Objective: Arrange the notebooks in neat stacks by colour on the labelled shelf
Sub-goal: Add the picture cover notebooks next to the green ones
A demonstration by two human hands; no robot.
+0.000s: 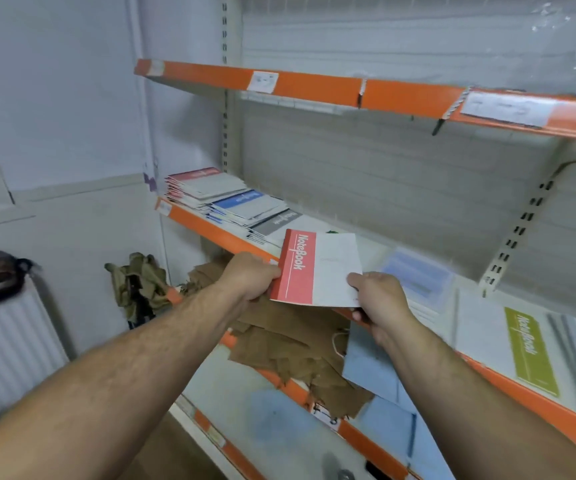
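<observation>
Both my hands hold a red-and-white notebook point(317, 268) just above the front edge of the middle shelf point(210, 230). My left hand point(248, 275) grips its red spine side; my right hand point(378, 299) pinches its lower right corner. At the shelf's left end stand a red stack point(203, 183), a blue stack point(248, 206) and a grey stack point(279, 221), side by side. Loose notebooks lie on the right of the shelf, among them a blue one point(418, 275) and a green one point(530, 351).
The upper shelf point(314, 86) carries white labels on its orange edge. On the lower shelf point(290, 386) lie brown paper bags point(293, 341) and blue sheets point(373, 372). A white radiator point(6, 344) with a dark bag on top stands at the left.
</observation>
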